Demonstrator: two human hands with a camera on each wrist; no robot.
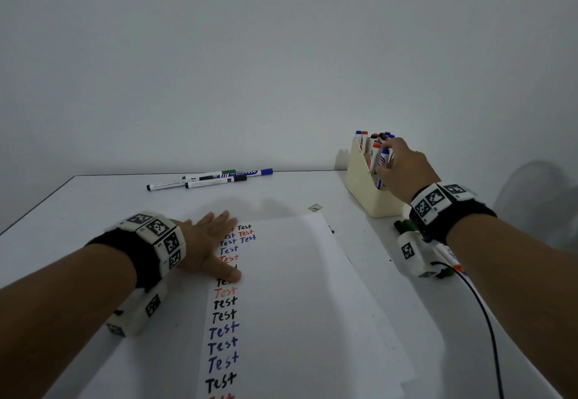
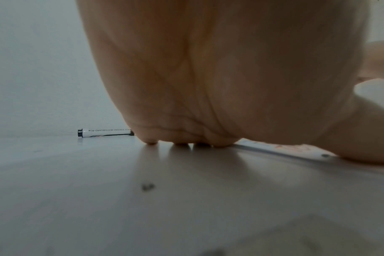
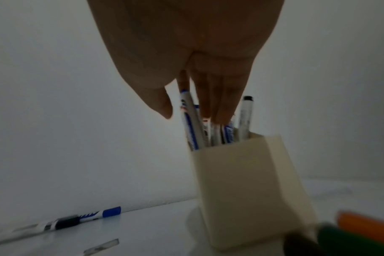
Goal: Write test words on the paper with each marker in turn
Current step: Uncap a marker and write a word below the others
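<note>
- White table (image 1: 93, 198) carries everything; its far edge meets a pale wall (image 1: 281, 54).
- Paper (image 1: 297, 273) lies in the middle of the table, with a column of "Test" words (image 1: 223, 330) in black, blue and red down its left part and a few more near the top.
- Left hand (image 1: 206, 245) lies flat on the paper's upper left corner, fingers straight and spread, thumb across the written column; it holds nothing.
- Right hand (image 1: 403, 170) reaches into the cream holder (image 1: 366, 192) at the table's far right, its fingers around a blue-and-white marker (image 1: 384, 161) that stands partly raised among the others; in the right wrist view the fingertips (image 3: 221, 110) sit among the marker tops, and how firm the grip is I cannot tell.
- Other markers (image 1: 372, 142) stand upright in the holder.
- Four loose markers (image 1: 212, 178) lie side by side near the far edge, one with a blue cap.
- A few more markers (image 1: 447, 258) lie beside the holder, under the right wrist.
</note>
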